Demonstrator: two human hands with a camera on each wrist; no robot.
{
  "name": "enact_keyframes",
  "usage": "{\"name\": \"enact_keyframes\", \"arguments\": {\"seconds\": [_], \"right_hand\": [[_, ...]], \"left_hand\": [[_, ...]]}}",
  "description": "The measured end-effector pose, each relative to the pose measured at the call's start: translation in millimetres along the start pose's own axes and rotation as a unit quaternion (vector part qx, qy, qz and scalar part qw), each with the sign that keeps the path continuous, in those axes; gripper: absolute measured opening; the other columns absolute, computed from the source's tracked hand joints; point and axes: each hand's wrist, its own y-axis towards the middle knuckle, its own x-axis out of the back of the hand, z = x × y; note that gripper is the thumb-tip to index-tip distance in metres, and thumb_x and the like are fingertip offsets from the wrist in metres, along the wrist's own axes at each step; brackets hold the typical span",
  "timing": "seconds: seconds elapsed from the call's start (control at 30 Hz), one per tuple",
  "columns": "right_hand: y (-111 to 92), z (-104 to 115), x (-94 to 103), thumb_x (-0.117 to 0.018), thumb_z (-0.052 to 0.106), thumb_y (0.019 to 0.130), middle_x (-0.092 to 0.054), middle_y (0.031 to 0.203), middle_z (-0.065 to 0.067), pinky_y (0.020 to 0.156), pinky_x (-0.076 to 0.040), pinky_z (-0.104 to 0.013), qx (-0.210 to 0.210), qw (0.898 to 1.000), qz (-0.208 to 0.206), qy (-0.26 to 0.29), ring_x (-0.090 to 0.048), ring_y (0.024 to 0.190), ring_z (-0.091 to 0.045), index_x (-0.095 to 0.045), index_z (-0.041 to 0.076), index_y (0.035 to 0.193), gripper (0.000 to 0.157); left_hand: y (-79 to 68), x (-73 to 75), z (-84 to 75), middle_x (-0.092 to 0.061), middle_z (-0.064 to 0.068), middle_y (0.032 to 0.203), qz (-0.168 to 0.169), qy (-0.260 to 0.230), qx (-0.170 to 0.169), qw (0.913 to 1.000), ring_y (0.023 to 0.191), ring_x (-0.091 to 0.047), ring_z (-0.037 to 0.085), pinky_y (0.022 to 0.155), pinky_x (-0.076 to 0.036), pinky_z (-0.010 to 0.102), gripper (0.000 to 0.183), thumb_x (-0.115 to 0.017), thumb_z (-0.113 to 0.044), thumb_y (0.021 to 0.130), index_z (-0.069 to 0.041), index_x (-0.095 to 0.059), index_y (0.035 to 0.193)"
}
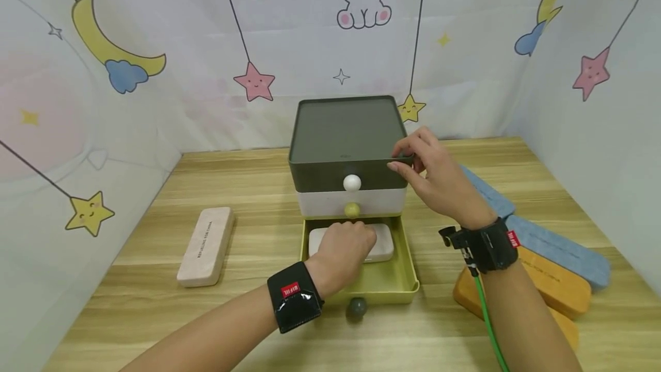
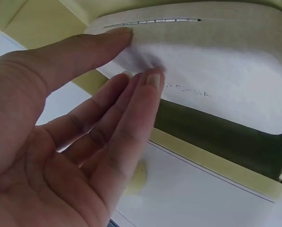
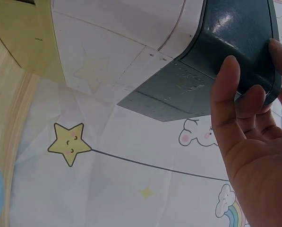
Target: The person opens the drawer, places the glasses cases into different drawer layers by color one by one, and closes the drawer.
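A desktop drawer organizer [image 1: 348, 131] with a dark green top section stands mid-table, its lowest yellow-green drawer [image 1: 379, 286] pulled out. Inside that drawer lies a whitish eyeglass case [image 1: 383, 243], seen close up with small lettering in the left wrist view. My left hand [image 1: 342, 254] reaches over the case; its thumb [image 2: 98, 49] and fingertips lie close over the surface, not wrapped round it. At the organizer's upper right corner my right hand [image 1: 439, 174] grips the dark section, thumb on the front face and fingers over the rim.
Another pale case [image 1: 206, 245] lies on the left of the wooden table. At the right, blue cases [image 1: 563, 248] and orange cases [image 1: 560, 283] lie in a pile beside and under my right forearm. A green cable [image 1: 485, 314] runs from the right wrist. Patterned cloth walls surround the table.
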Motion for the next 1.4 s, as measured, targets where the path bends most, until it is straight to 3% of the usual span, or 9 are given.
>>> {"name": "enact_keyframes", "arguments": {"seconds": [0.43,0.7,0.8,0.93,1.07,1.2,1.4], "right_hand": [[-0.7,-1.1,-0.2,-0.062,0.017,0.095,-0.043,0.096,-0.003,0.064,-0.039,-0.028,0.003,1.0,-0.002,0.003,-0.04,0.072,-0.01,-0.058,0.011,0.109,0.016],[-1.1,-1.0,0.1,-0.062,0.018,0.095,-0.043,0.097,-0.002,0.064,-0.039,-0.028,0.0,1.0,0.0,0.0,-0.04,0.073,-0.009,-0.058,0.012,0.108,0.015],[-1.2,-1.0,0.2,-0.062,0.018,0.095,-0.043,0.097,-0.002,0.064,-0.039,-0.028,-0.001,1.0,0.0,-0.002,-0.04,0.072,-0.009,-0.058,0.012,0.108,0.015],[0.2,-1.0,0.1,-0.063,0.017,0.094,-0.044,0.097,-0.003,0.063,-0.04,-0.028,0.004,1.0,-0.002,-0.005,-0.04,0.071,-0.01,-0.059,0.011,0.108,0.015],[1.8,-0.5,0.5,-0.063,0.016,0.094,-0.043,0.097,-0.002,0.063,-0.04,-0.029,0.003,1.0,-0.005,-0.005,-0.04,0.07,-0.01,-0.059,0.011,0.107,0.015],[1.4,0.3,0.7,-0.063,0.019,0.095,-0.043,0.098,-0.001,0.064,-0.039,-0.028,-0.004,1.0,0.0,-0.005,-0.04,0.071,-0.011,-0.058,0.013,0.109,0.016],[-0.3,1.4,-0.2,-0.062,0.02,0.095,-0.043,0.099,-0.002,0.064,-0.039,-0.029,-0.01,1.0,0.004,-0.001,-0.04,0.072,-0.013,-0.058,0.012,0.11,0.017]], "left_hand": [[3.7,-2.9,2.0,-0.065,-0.003,0.073,0.0,-0.001,0.005,1.0,0.064,-0.06,0.011,0.052,-0.054,0.03,0.017,-0.075,-0.001,0.072,-0.015,-0.067,0.074],[4.7,-6.7,2.6,-0.064,-0.003,0.071,-0.025,0.011,0.008,0.9996,0.063,-0.061,0.011,0.051,-0.054,0.03,0.017,-0.072,0.001,0.074,-0.015,-0.067,0.074],[2.6,-6.4,3.3,-0.064,-0.002,0.07,-0.024,-0.01,0.006,0.9996,0.063,-0.061,0.012,0.051,-0.055,0.031,0.019,-0.07,0.003,0.076,-0.015,-0.066,0.072],[-2.5,-0.7,5.9,-0.065,-0.001,0.071,0.008,-0.063,0.004,0.998,0.067,-0.063,0.015,0.055,-0.055,0.033,0.012,-0.071,-0.01,0.082,-0.013,-0.064,0.073],[-6.7,8.1,9.3,-0.063,0.0,0.073,0.065,-0.102,0.004,0.9927,0.074,-0.062,0.015,0.065,-0.055,0.032,0.021,-0.07,-0.028,0.088,-0.011,-0.064,0.078],[-7.4,10.0,12.3,-0.06,-0.002,0.073,0.115,-0.133,0.017,0.9843,0.075,-0.059,0.012,0.069,-0.055,0.03,0.022,-0.066,-0.028,0.091,-0.011,-0.064,0.078],[-6.3,6.7,16.3,-0.055,-0.004,0.064,0.115,-0.15,0.012,0.9818,0.062,-0.054,0.008,0.058,-0.052,0.025,0.025,-0.064,-0.02,0.092,-0.013,-0.059,0.069]]}}
